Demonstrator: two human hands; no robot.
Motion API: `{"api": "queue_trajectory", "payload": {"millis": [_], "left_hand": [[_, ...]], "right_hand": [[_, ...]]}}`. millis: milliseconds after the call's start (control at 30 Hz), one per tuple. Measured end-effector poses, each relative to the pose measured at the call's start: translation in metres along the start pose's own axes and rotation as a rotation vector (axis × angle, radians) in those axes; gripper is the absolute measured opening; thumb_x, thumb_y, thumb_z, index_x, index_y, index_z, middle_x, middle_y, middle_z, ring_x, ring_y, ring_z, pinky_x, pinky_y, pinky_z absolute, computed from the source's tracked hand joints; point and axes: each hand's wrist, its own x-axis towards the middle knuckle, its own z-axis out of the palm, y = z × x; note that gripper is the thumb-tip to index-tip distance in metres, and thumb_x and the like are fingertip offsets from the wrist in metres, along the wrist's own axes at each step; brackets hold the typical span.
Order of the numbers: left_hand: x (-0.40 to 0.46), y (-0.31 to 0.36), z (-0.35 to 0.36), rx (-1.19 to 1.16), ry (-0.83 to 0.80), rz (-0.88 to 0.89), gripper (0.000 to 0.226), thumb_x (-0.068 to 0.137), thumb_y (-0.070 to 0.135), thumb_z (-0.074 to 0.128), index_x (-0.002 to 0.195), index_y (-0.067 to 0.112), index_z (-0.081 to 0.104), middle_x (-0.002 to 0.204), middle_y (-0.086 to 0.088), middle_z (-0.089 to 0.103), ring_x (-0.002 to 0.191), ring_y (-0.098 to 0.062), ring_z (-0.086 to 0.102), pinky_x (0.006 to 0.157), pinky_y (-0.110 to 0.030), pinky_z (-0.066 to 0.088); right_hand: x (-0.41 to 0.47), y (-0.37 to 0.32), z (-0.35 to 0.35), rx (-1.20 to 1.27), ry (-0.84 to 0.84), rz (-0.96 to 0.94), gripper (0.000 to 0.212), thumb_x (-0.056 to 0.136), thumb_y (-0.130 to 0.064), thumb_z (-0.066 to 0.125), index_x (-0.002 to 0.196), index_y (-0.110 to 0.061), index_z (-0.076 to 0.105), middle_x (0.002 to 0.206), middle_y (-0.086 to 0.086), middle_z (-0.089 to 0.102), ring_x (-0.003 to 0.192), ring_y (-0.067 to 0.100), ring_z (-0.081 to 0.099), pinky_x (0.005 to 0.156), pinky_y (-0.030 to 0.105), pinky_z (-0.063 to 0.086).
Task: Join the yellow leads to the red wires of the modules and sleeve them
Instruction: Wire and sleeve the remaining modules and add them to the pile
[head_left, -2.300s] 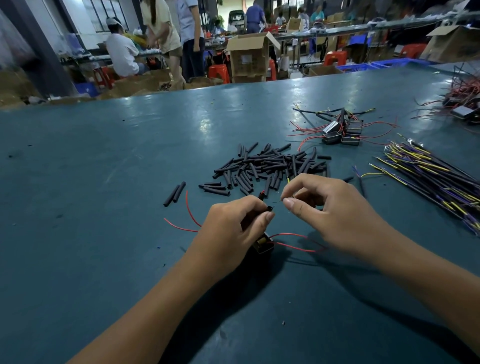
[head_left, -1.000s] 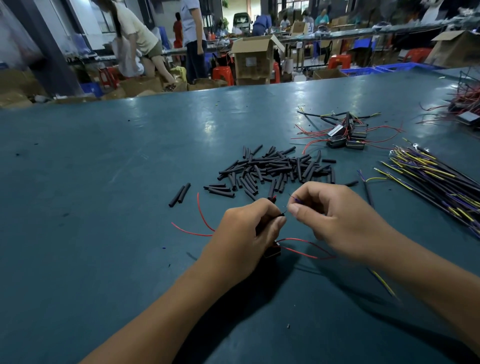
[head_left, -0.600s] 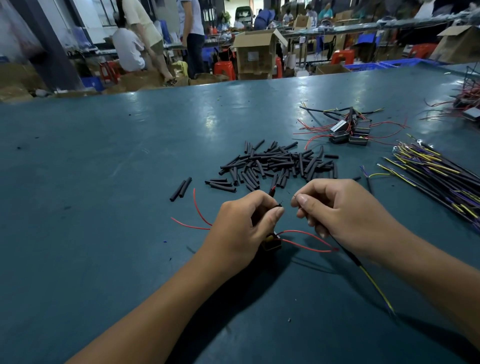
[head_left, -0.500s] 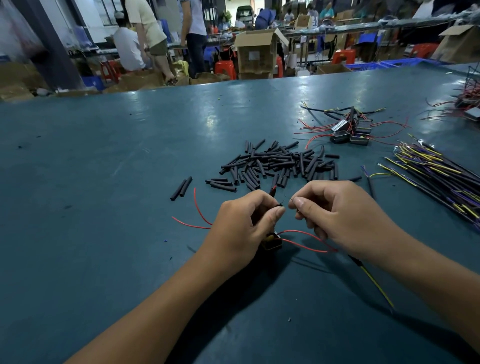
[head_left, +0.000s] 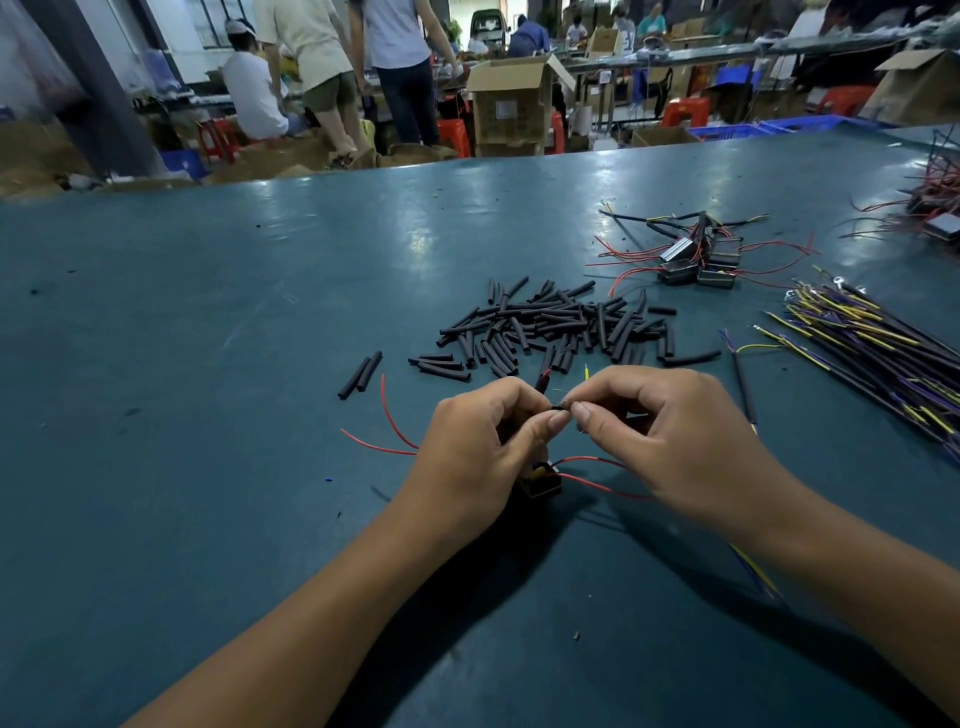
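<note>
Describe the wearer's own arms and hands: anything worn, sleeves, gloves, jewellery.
Both forearms are bare to the frame edge, with no sleeve showing. The left hand and right hand have no gloves, and no rings, watch or bracelets are visible. Fingernails are short and unpainted.

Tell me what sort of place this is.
Most likely a small electronics assembly workshop. The teal bench holds a heap of black sleeve pieces, wired modules and a bundle of leads; behind it stand cardboard boxes and other workers.
</note>
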Motion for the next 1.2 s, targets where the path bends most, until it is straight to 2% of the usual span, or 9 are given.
{"api": "queue_trajectory", "payload": {"millis": [167,300,467,600,700,800,933,1200], "left_hand": [[-0.0002,0.0000,0.0007,-0.054,0.006,-0.035,0.011,0.091,0.023,0.071,0.081,0.019,0.068,0.063,0.001,0.068,0.052,-0.006,0.060,0.054,-0.017,0.048],[-0.0007,-0.0027,-0.0019,-0.130,-0.054,-0.082,0.004,0.093,0.015,0.069,0.089,0.014,0.070,0.071,-0.002,0.073,0.060,-0.012,0.066,0.062,-0.026,0.055],[-0.0009,-0.0023,-0.0025,-0.163,-0.068,-0.105,0.005,0.094,0.014,0.068,0.091,0.012,0.070,0.072,-0.001,0.073,0.062,-0.012,0.067,0.062,-0.027,0.056],[0.0003,-0.0003,-0.0001,-0.254,-0.052,-0.131,0.008,0.094,0.012,0.067,0.091,0.006,0.068,0.069,-0.002,0.072,0.058,-0.009,0.063,0.058,-0.020,0.051],[0.0008,0.0013,0.0020,-0.301,-0.044,-0.149,0.007,0.095,0.010,0.066,0.089,0.008,0.068,0.067,-0.001,0.071,0.054,-0.007,0.059,0.053,-0.014,0.045],[0.0010,0.0015,0.0039,-0.319,-0.038,-0.162,0.008,0.096,0.011,0.066,0.087,0.012,0.067,0.066,-0.001,0.071,0.053,-0.007,0.059,0.051,-0.016,0.044],[0.0005,0.0022,0.0051,-0.335,-0.038,-0.173,0.009,0.096,0.010,0.065,0.087,0.012,0.066,0.066,-0.001,0.071,0.053,-0.007,0.058,0.051,-0.018,0.044],[0.0001,0.0018,0.0060,-0.314,-0.029,-0.178,0.007,0.096,0.013,0.066,0.089,0.012,0.068,0.070,-0.002,0.073,0.056,-0.008,0.061,0.052,-0.019,0.047]], "right_hand": [[0.0015,0.0048,0.0013,0.044,-0.026,0.007,0.012,0.092,-0.015,0.069,0.086,-0.024,0.074,0.068,-0.015,0.066,0.059,0.001,0.058,0.057,0.010,0.040],[0.0022,0.0061,0.0020,0.059,-0.028,0.006,0.013,0.092,-0.015,0.069,0.086,-0.025,0.074,0.065,-0.022,0.064,0.057,-0.001,0.058,0.055,0.007,0.039],[0.0018,0.0056,0.0020,0.065,-0.023,-0.005,0.012,0.090,-0.020,0.072,0.084,-0.030,0.073,0.070,-0.016,0.069,0.060,-0.001,0.059,0.057,0.010,0.043],[0.0026,0.0067,0.0029,0.094,-0.002,0.025,0.011,0.089,-0.021,0.074,0.083,-0.030,0.073,0.070,-0.014,0.069,0.059,-0.001,0.059,0.058,0.014,0.045],[0.0029,0.0077,0.0038,0.102,0.021,0.040,0.010,0.089,-0.021,0.073,0.082,-0.028,0.074,0.069,-0.011,0.069,0.057,0.000,0.058,0.056,0.019,0.047],[0.0030,0.0092,0.0049,0.126,0.029,0.061,0.010,0.089,-0.022,0.073,0.081,-0.028,0.074,0.067,-0.008,0.068,0.055,0.002,0.056,0.054,0.023,0.048],[0.0031,0.0103,0.0058,0.181,0.026,0.091,0.010,0.089,-0.021,0.073,0.082,-0.028,0.074,0.063,-0.006,0.065,0.052,0.003,0.052,0.051,0.019,0.041],[0.0023,0.0080,0.0087,0.146,0.051,0.059,0.014,0.090,-0.017,0.071,0.079,-0.026,0.071,0.067,-0.008,0.068,0.057,0.004,0.057,0.055,0.020,0.046]]}}
